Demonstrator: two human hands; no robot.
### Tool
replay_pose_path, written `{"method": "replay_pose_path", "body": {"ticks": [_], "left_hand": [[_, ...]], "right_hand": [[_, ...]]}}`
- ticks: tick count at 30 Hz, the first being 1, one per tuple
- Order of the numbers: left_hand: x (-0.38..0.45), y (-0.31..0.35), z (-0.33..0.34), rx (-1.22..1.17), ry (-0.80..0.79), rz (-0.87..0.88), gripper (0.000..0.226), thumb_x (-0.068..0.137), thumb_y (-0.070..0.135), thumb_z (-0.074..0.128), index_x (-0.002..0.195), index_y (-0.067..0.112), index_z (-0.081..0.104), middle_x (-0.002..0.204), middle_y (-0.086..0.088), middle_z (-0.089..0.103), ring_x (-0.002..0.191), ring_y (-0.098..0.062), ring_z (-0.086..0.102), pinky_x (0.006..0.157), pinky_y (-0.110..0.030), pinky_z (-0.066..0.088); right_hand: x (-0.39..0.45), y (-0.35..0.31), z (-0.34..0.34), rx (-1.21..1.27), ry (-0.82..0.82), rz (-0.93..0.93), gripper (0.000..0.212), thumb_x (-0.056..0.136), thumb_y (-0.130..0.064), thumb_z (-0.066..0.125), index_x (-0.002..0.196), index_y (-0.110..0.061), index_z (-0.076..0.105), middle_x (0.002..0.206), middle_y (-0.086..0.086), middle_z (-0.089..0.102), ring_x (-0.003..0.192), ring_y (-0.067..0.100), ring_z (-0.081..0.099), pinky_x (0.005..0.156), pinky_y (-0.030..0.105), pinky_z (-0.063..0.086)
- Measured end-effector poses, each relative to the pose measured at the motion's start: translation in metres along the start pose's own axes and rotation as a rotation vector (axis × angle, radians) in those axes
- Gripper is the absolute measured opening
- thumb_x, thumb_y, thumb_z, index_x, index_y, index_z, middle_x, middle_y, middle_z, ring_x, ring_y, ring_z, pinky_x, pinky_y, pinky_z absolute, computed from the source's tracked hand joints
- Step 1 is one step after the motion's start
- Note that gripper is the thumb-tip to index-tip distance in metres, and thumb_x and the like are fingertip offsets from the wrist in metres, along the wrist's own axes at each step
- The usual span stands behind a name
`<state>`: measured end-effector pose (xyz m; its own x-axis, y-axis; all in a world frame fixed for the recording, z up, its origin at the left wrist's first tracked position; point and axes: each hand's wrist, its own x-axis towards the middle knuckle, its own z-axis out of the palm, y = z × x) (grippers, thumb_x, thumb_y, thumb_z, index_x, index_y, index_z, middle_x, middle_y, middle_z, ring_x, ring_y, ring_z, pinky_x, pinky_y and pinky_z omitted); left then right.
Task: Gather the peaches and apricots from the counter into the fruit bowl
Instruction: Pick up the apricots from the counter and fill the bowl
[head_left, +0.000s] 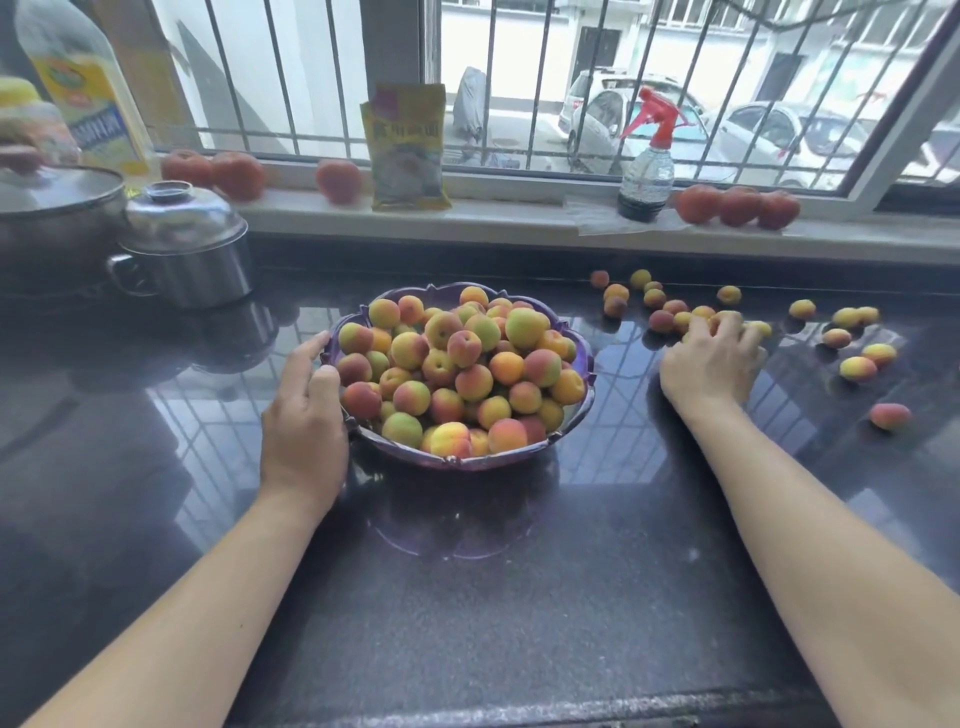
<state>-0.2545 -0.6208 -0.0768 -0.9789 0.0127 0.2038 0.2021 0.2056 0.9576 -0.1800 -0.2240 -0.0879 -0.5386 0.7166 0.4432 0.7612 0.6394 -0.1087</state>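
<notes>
A purple scalloped fruit bowl (582, 410) stands mid-counter, heaped with orange, red and green peaches and apricots (462, 374). My left hand (306, 410) grips the bowl's left rim, thumb over the edge. My right hand (714, 364) lies palm down to the right of the bowl, its fingers curled over a cluster of small apricots (698, 314). Several more loose fruits (860, 368) are scattered across the dark glossy counter (493, 597) farther right and toward the back; one reddish one (889, 415) lies nearest the right edge.
Two steel pots with lids (187, 249) stand at the back left beside a large oil bottle (85, 88). The windowsill holds tomatoes (737, 206), a yellow packet (408, 150) and a red-topped spray bottle (645, 166).
</notes>
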Motion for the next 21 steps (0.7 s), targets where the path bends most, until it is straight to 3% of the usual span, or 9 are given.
{"method": "replay_pose_path", "body": {"ticks": [5,11,15,19,21], "left_hand": [[0.001,-0.001,-0.001,0.012,0.009,0.006,0.066,0.092,0.044,0.031,0.151,0.031,0.058,0.131,0.012,0.059,0.121,-0.012,0.053,0.099,-0.03,0.039],[0.002,-0.002,-0.001,0.013,0.0,-0.007,0.066,0.092,0.043,0.031,0.151,0.031,0.058,0.131,0.012,0.06,0.121,-0.012,0.054,0.097,-0.029,0.038],[0.002,-0.003,-0.002,0.008,-0.007,-0.002,0.066,0.092,0.045,0.031,0.151,0.032,0.057,0.132,0.009,0.062,0.123,-0.017,0.056,0.099,-0.032,0.041],[0.003,-0.003,0.0,0.02,-0.004,0.001,0.065,0.092,0.043,0.031,0.151,0.032,0.057,0.134,0.007,0.063,0.122,-0.017,0.056,0.097,-0.033,0.041],[0.002,-0.003,0.0,0.013,-0.004,-0.007,0.065,0.092,0.043,0.031,0.151,0.032,0.057,0.132,0.008,0.062,0.12,-0.015,0.056,0.095,-0.03,0.039]], "right_hand": [[-0.001,0.002,0.001,0.004,-0.092,0.002,0.037,0.094,-0.028,0.045,0.126,-0.014,0.057,0.137,0.02,0.051,0.127,0.04,0.037,0.106,0.05,0.03],[-0.005,0.005,0.0,0.141,0.101,-0.08,0.026,0.095,-0.014,0.059,0.119,-0.011,0.066,0.115,0.021,0.065,0.111,0.039,0.051,0.099,0.047,0.04],[-0.014,-0.016,-0.032,0.605,0.04,-0.162,0.032,0.093,-0.023,0.07,0.123,-0.013,0.067,0.114,0.015,0.067,0.107,0.032,0.058,0.094,0.047,0.048],[-0.043,-0.061,-0.096,0.927,-0.119,-0.405,0.029,0.09,-0.025,0.075,0.119,-0.019,0.069,0.107,-0.003,0.07,0.097,0.012,0.065,0.086,0.023,0.053],[-0.062,-0.082,-0.123,1.015,-0.124,-0.555,0.027,0.089,-0.023,0.076,0.115,-0.021,0.07,0.107,-0.006,0.067,0.096,0.009,0.065,0.085,0.019,0.052]]}}
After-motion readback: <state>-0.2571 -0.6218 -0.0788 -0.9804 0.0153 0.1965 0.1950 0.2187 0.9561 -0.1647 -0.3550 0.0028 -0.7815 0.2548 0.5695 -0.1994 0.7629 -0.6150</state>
